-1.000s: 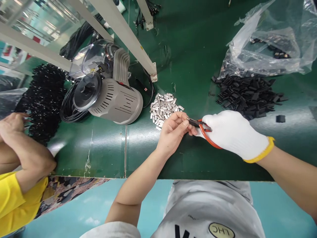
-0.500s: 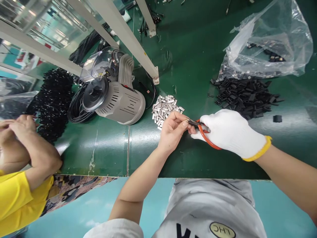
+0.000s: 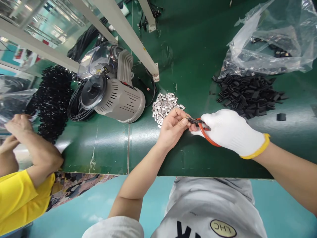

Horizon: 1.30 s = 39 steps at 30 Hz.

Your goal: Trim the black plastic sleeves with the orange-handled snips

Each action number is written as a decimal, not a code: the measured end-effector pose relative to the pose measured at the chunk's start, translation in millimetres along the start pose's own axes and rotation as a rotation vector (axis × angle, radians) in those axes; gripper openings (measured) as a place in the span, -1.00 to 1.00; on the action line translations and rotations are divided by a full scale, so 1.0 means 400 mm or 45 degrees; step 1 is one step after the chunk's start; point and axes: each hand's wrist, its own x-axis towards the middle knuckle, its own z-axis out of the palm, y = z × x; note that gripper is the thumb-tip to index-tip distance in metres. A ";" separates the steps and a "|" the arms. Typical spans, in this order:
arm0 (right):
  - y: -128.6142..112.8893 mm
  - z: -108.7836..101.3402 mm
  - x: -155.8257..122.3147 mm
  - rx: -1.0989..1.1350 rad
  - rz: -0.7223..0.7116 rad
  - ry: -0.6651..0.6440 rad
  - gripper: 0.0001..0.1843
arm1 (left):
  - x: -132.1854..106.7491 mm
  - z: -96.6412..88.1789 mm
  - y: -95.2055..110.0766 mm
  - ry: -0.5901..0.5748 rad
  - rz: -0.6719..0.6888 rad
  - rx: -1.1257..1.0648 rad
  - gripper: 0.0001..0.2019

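My right hand (image 3: 224, 130), in a white knitted glove with a yellow cuff, is closed round a pair of red-handled pliers (image 3: 206, 135). Their dark jaws point left and meet the fingertips of my left hand (image 3: 172, 127). That bare hand is pinched on a small piece at the jaws; fingers and pliers hide most of it, so I cannot make out its kind. Just behind my left hand lies a pile of small silvery metal connector shells (image 3: 164, 107). Beyond my gloved hand is a heap of black plastic pieces (image 3: 250, 96).
A grey machine (image 3: 119, 99) with a clear cover stands on the green table (image 3: 148, 148), left of the metal shells. A clear plastic bag (image 3: 267, 49) with small parts lies far right. At left, a co-worker in yellow (image 3: 24, 198) sits by black cables (image 3: 53, 99). White posts (image 3: 133, 39) rise behind.
My hands and the pliers stay almost where they were, with only a slight shift. The co-worker's hands have moved apart and lifted a little. The view has shifted slightly.
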 end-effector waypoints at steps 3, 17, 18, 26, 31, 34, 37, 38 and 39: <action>0.005 0.004 0.001 0.101 -0.074 0.071 -0.31 | -0.001 0.001 0.009 -0.016 -0.031 -0.027 -0.64; 0.012 -0.006 0.012 0.309 -0.138 -0.071 -0.32 | -0.003 -0.003 0.016 -0.088 -0.062 -0.112 -0.72; 0.011 -0.005 0.012 0.310 -0.136 -0.063 -0.33 | -0.003 -0.003 0.017 -0.079 -0.065 -0.106 -0.71; 0.025 -0.024 0.008 0.130 -0.100 -0.094 -0.31 | -0.002 0.003 0.007 -0.046 -0.048 -0.094 -0.67; 0.043 -0.037 0.009 0.089 -0.130 -0.133 -0.31 | -0.007 0.015 0.007 -0.039 0.016 -0.092 -0.72; 0.047 -0.037 0.009 0.072 -0.113 -0.100 -0.30 | -0.007 0.016 0.010 -0.011 0.056 -0.055 -0.68; 0.045 -0.040 0.011 0.112 -0.102 -0.121 -0.29 | -0.006 0.014 0.009 -0.004 0.073 -0.024 -0.66; 0.043 -0.043 0.012 0.133 -0.089 -0.144 -0.29 | -0.006 0.014 0.008 -0.001 0.074 -0.018 -0.66; 0.043 -0.045 0.013 0.153 -0.075 -0.176 -0.29 | -0.007 0.013 0.006 0.001 0.072 -0.014 -0.65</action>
